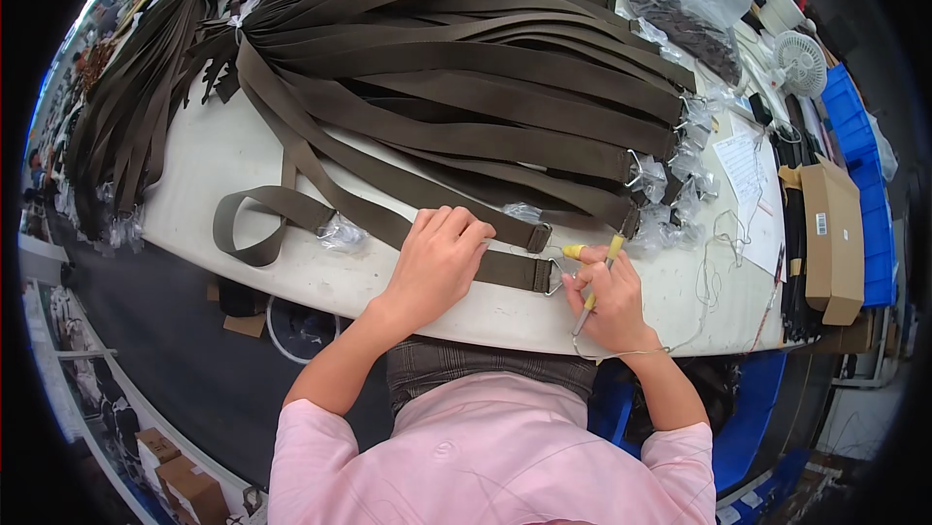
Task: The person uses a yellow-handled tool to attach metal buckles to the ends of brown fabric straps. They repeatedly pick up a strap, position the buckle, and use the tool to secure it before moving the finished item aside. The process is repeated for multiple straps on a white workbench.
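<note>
My left hand (439, 255) presses down on a dark olive webbing strap (512, 270) near the table's front edge, its fingers bent over it. A metal ring (556, 277) sits at that strap's stitched right end. Just beyond lies another strap end (529, 234) with a metal ring. My right hand (612, 304) is closed around a slim pen-like tool (589, 304) with yellow parts, held upright at a tilt. A yellow cover (574, 251) is on one right-hand finger, close to the ring. A thin cord (670, 348) trails by the tool's lower end; whether they join, I cannot tell.
A large bundle of straps (437, 68) covers the middle of the white table (204, 224), tied at its left. Clear plastic wrap (687, 190) covers many ring ends. A looped strap (248, 234) lies left. Paper sheets (752, 180), a carton (832, 238) and a fan (801, 61) are right.
</note>
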The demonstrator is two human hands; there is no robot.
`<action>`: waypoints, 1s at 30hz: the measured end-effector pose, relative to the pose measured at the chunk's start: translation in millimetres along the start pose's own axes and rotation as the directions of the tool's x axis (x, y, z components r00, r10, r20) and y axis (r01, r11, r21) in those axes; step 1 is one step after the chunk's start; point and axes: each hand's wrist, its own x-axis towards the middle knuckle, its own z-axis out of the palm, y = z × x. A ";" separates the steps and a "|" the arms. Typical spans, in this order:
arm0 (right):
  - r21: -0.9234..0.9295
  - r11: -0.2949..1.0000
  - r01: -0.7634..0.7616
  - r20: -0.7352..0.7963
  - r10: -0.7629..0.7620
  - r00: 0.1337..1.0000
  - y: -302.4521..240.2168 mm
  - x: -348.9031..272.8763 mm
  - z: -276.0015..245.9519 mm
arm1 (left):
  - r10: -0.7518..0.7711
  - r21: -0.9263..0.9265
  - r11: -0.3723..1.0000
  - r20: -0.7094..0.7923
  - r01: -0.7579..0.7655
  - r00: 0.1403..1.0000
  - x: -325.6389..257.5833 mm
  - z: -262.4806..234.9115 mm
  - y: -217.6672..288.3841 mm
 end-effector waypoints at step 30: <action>0.039 0.999 0.020 0.113 -0.025 0.993 3.8 -20.8 -4.6 | -0.104 0.069 0.993 0.092 0.098 0.990 -11.8 -19.0 8.6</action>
